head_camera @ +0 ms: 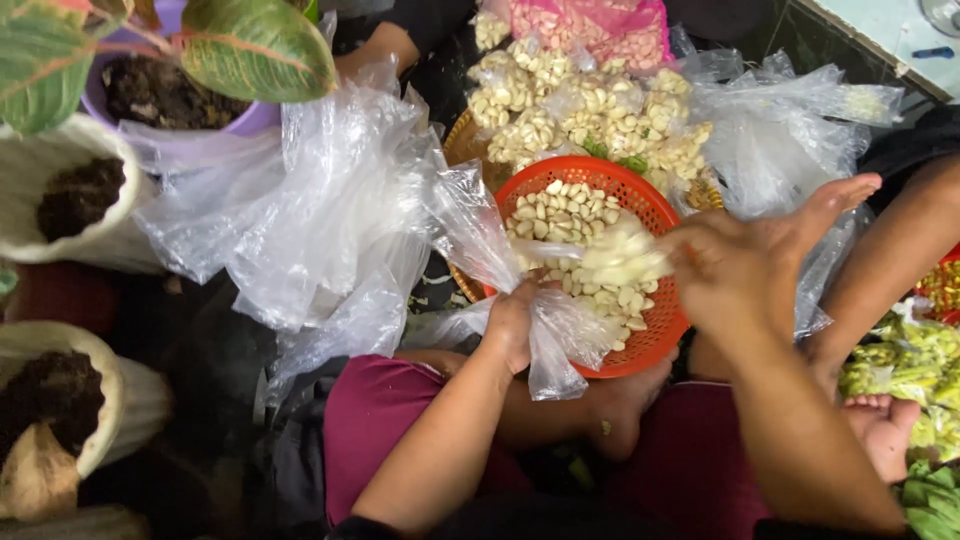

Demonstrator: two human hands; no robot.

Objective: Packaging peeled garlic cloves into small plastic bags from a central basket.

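Soil-filled pots [70, 200] and a leafy plant [250, 45] are seen at far left, with crumpled clear plastic sheets [330, 220] spread beside them. Nearer centre, a small clear bag [555, 335] is gripped at its mouth by the left hand [515, 325], closed on the plastic. Just right of it, a blurred clump of peeled garlic cloves [620, 260] is held over the orange basket [655, 345] by the right hand [735, 265], fingers curled around it. The bag lies left of and just below the cloves, mouth turned toward them. Filled garlic bags [590, 105] are heaped beyond; green bundles [915, 365] sit at right.
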